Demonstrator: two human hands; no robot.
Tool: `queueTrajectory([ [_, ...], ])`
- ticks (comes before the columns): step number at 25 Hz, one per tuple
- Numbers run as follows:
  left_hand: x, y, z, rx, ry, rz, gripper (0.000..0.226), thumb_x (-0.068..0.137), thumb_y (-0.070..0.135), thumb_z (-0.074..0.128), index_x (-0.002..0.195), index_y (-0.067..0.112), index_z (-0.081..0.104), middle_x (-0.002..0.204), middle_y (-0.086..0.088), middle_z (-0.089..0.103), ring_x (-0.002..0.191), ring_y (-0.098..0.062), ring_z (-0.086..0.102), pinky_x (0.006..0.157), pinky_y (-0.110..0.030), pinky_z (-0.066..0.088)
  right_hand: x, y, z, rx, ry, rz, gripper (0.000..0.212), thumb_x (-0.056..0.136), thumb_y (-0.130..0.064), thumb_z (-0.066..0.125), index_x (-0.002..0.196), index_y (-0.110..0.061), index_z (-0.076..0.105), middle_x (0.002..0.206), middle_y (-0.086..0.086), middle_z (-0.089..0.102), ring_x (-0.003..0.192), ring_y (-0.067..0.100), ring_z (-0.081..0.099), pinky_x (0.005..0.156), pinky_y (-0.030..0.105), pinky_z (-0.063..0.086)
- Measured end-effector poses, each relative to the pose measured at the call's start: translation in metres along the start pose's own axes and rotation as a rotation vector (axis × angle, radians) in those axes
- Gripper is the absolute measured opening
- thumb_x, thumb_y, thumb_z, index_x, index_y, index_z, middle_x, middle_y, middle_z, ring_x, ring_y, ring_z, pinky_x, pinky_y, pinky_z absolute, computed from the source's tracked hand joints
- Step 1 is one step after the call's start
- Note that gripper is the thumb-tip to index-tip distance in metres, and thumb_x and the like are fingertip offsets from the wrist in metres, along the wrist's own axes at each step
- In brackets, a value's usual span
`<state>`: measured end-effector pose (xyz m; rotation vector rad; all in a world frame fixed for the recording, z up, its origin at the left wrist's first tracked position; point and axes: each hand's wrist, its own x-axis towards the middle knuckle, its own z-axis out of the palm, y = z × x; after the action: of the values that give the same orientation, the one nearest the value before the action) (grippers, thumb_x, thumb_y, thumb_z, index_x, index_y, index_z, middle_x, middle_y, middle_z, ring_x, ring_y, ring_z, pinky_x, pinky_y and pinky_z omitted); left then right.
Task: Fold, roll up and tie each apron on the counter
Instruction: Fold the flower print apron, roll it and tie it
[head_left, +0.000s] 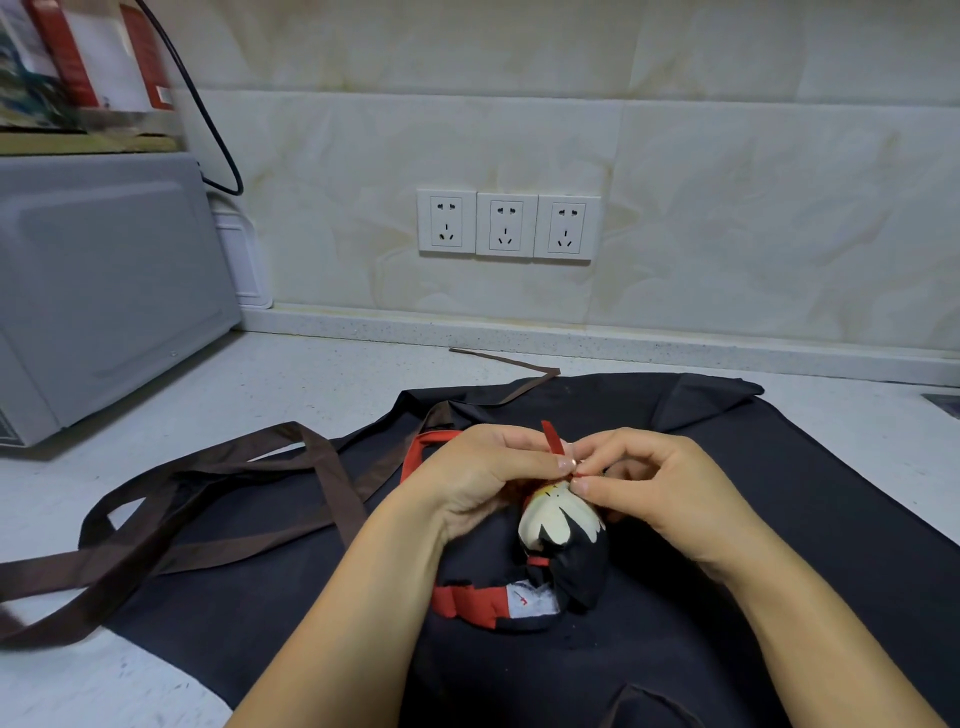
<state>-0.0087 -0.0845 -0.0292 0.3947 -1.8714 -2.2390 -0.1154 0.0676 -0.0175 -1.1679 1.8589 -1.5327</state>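
I saw left hand (483, 478) and right hand (660, 483) pinching the red tie (551, 440) atop the rolled apron (561, 527). Dark apron (779, 545) lay underneath.

Cream tiled wall (727, 182) (three sockets (506, 224)) behind a speckled white counter (337, 374)

All that shows of me is my left hand (483, 478) and my right hand (660, 483), each with its forearm. My left forearm (353, 613) and my right forearm (810, 623) are bare from the wrist down to the picture's lower edge. Wrists and fingers are bare as well. My left thumbnail (565, 462) and my right thumbnail (579, 487) are trimmed short and rounded, with a slight gloss.
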Motion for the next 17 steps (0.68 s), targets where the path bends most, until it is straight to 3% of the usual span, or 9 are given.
queueTrajectory([
  [2, 0.001, -0.002, 0.000, 0.039, 0.052, 0.057, 0.020, 0.079, -0.006, 0.071, 0.078, 0.013, 0.076, 0.091, -0.011, 0.073, 0.088, -0.018, 0.068, 0.083, -0.027, 0.053, 0.000, 0.001, 0.000, 0.003, -0.022, 0.037, 0.009, 0.074, 0.000, 0.077, 0.070, -0.004, 0.071, 0.097, -0.001, 0.070, 0.067, 0.022, 0.053, 0.062, 0.027, 0.052],
  [4, 0.001, -0.003, 0.001, 0.142, 0.098, 0.121, 0.025, 0.077, -0.005, 0.073, 0.072, 0.019, 0.075, 0.083, -0.008, 0.072, 0.080, -0.017, 0.065, 0.080, -0.029, 0.053, 0.002, 0.003, 0.001, 0.049, -0.017, 0.076, 0.006, 0.081, 0.000, 0.070, 0.079, -0.005, 0.069, 0.093, 0.012, 0.066, 0.065, 0.019, 0.057, 0.060, 0.029, 0.054],
  [6, 0.000, -0.002, 0.007, 0.333, 0.155, 0.205, 0.026, 0.075, -0.002, 0.071, 0.071, 0.024, 0.072, 0.071, -0.003, 0.062, 0.069, -0.017, 0.054, 0.069, -0.029, 0.048, 0.005, 0.006, 0.004, 0.101, 0.040, 0.124, 0.014, 0.091, 0.001, 0.057, 0.092, -0.008, 0.067, 0.083, 0.012, 0.065, 0.060, 0.015, 0.058, 0.056, 0.030, 0.054],
  [8, -0.002, -0.001, 0.017, 0.520, 0.250, 0.325, 0.032, 0.071, -0.005, 0.067, 0.066, 0.026, 0.067, 0.065, 0.009, 0.052, 0.061, -0.008, 0.045, 0.060, -0.021, 0.041, 0.008, 0.008, 0.006, 0.050, 0.100, 0.155, 0.021, 0.096, -0.005, 0.050, 0.097, -0.014, 0.069, 0.072, 0.010, 0.063, 0.054, 0.015, 0.058, 0.053, 0.027, 0.053],
  [11, 0.002, -0.007, 0.029, 0.749, 0.362, 0.506, 0.031, 0.069, 0.000, 0.060, 0.069, 0.031, 0.061, 0.076, 0.008, 0.051, 0.060, -0.005, 0.045, 0.061, -0.025, 0.044, 0.008, 0.010, 0.009, -0.018, 0.133, 0.158, 0.024, 0.099, -0.012, 0.049, 0.093, -0.020, 0.071, 0.058, 0.005, 0.059, 0.047, 0.016, 0.058, 0.051, 0.023, 0.050],
  [14, 0.007, -0.013, 0.031, 0.883, 0.432, 0.513, 0.028, 0.071, 0.010, 0.053, 0.083, 0.035, 0.058, 0.081, 0.016, 0.050, 0.068, -0.006, 0.050, 0.065, -0.039, 0.049, 0.008, 0.011, 0.013, 0.068, 0.131, 0.181, 0.025, 0.099, -0.011, 0.048, 0.096, -0.022, 0.071, 0.056, 0.005, 0.057, 0.047, 0.016, 0.057, 0.055, 0.030, 0.055],
  [17, 0.005, -0.013, 0.035, 0.795, 0.451, 0.491, 0.030, 0.078, 0.005, 0.060, 0.084, 0.035, 0.061, 0.082, 0.015, 0.057, 0.068, -0.003, 0.050, 0.063, -0.024, 0.046, 0.009, 0.011, 0.012, 0.125, 0.111, 0.211, 0.023, 0.099, -0.012, 0.049, 0.104, -0.020, 0.071, 0.059, 0.008, 0.058, 0.049, 0.018, 0.059, 0.067, 0.042, 0.060],
])
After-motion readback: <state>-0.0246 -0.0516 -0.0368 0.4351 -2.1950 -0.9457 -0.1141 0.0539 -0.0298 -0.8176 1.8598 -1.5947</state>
